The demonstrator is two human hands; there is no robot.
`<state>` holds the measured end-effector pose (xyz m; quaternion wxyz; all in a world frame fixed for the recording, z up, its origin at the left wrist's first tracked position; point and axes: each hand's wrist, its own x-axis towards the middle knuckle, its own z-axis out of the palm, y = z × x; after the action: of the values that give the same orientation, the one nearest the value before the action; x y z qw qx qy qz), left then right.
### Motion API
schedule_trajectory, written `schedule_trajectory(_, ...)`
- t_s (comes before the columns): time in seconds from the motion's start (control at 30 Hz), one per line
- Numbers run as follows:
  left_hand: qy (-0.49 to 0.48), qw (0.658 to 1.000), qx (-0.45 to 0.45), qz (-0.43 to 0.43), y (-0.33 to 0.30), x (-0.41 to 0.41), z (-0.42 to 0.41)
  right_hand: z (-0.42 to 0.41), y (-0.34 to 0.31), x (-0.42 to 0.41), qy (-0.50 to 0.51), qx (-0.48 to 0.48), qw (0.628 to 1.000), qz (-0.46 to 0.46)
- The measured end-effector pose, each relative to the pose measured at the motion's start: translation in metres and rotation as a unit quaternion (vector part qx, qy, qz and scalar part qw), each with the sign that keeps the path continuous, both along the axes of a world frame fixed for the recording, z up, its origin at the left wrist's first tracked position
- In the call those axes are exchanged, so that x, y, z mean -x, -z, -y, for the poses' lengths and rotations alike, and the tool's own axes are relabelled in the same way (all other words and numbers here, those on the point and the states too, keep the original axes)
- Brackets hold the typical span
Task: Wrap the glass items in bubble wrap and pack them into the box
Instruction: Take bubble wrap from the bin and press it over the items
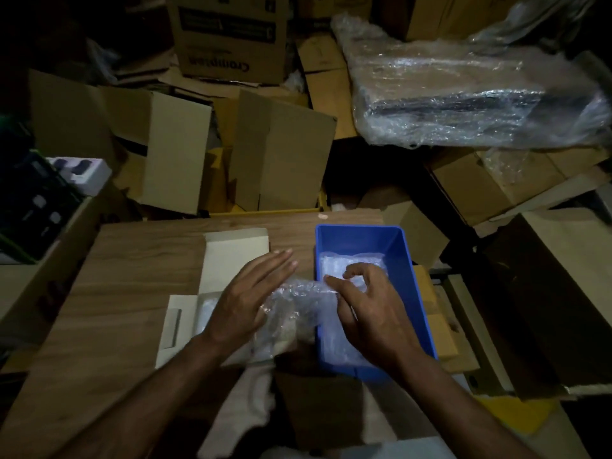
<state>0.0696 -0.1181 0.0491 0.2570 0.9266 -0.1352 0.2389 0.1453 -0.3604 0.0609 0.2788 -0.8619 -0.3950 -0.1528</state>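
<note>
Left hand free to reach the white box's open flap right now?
Probably not yet: the left hand lies flat on the bubble wrap bundle that the right hand pinches. The white box flap itself lies uncovered just beyond.

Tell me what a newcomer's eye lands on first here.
First, the bright blue bin on the wooden table, bubble wrap lying inside it. Next, the two hands at its left rim: the left hand lies on a bubble-wrapped bundle, the right hand pinches its wrap. Far right, a large plastic-wrapped package tops the cardboard boxes.
</note>
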Motion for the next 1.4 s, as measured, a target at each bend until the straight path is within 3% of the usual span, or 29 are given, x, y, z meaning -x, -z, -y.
schedule_trajectory(0.17, 0.008, 1.000, -0.011, 0.015, -0.019, 0.039, -0.032, -0.038, -0.016, 0.008, -0.127, 0.004, 0.992, -0.004)
schedule_trajectory(0.23, 0.014, 1.000, 0.012, 0.015, -0.023, 0.053, -0.040, -0.051, -0.026, 0.010, -0.156, -0.004, 0.985, -0.067)
schedule_trajectory(0.33, -0.023, 0.986, 0.161, -0.026, -0.033, 0.072, -0.045, -0.068, -0.036, 0.008, -0.164, -0.002, 0.964, -0.210)
schedule_trajectory(0.4, -0.059, 0.952, 0.296, -0.056, -0.042, 0.080, -0.043, -0.084, -0.040, 0.007, -0.180, -0.026, 0.932, -0.314)
schedule_trajectory(0.43, -0.073, 0.925, 0.366, -0.070, -0.045, 0.080, -0.042, -0.092, -0.040, 0.007, -0.181, -0.056, 0.900, -0.394)
schedule_trajectory(0.5, -0.127, 0.875, 0.460, -0.086, -0.043, 0.073, -0.041, -0.106, -0.044, 0.013, -0.150, -0.134, 0.786, -0.585)
schedule_trajectory(0.53, -0.169, 0.855, 0.482, -0.093, -0.040, 0.068, -0.043, -0.110, -0.045, 0.016, -0.122, -0.172, 0.703, -0.680)
schedule_trajectory(0.6, -0.270, 0.810, 0.507, -0.121, -0.035, 0.061, -0.046, -0.111, -0.042, 0.026, -0.063, -0.263, 0.498, -0.824)
schedule_trajectory(0.63, -0.310, 0.782, 0.524, -0.134, -0.031, 0.059, -0.049, -0.110, -0.037, 0.031, -0.045, -0.322, 0.414, -0.850)
schedule_trajectory(0.67, -0.340, 0.754, 0.544, -0.142, -0.028, 0.058, -0.050, -0.107, -0.032, 0.037, -0.031, -0.368, 0.364, -0.855)
schedule_trajectory(0.77, -0.386, 0.684, 0.601, -0.151, -0.018, 0.061, -0.051, -0.102, -0.013, 0.057, -0.029, -0.405, 0.362, -0.839)
schedule_trajectory(0.83, -0.406, 0.659, 0.614, -0.154, -0.013, 0.063, -0.048, -0.106, 0.000, 0.064, -0.059, -0.398, 0.326, -0.856)
schedule_trajectory(0.87, -0.409, 0.657, 0.613, -0.159, -0.010, 0.064, -0.048, -0.109, 0.005, 0.066, -0.074, -0.384, 0.354, -0.849)
schedule_trajectory(0.97, -0.410, 0.653, 0.614, -0.166, -0.009, 0.070, -0.052, -0.113, 0.006, 0.063, 0.004, -0.283, 0.585, -0.760)
schedule_trajectory(1.0, -0.408, 0.656, 0.612, -0.169, -0.009, 0.072, -0.057, -0.112, 0.006, 0.059, 0.040, -0.279, 0.614, -0.737)
schedule_trajectory(1.1, -0.403, 0.654, 0.611, -0.190, -0.005, 0.081, -0.073, -0.107, 0.015, 0.046, 0.095, -0.319, 0.618, -0.712)
schedule_trajectory(1.27, -0.384, 0.643, 0.621, -0.233, 0.004, 0.089, -0.089, -0.097, 0.020, 0.039, 0.074, -0.296, 0.710, -0.634)
schedule_trajectory(1.4, -0.346, 0.683, 0.595, -0.246, 0.009, 0.096, -0.099, -0.092, 0.026, 0.032, 0.050, -0.262, 0.744, -0.613)
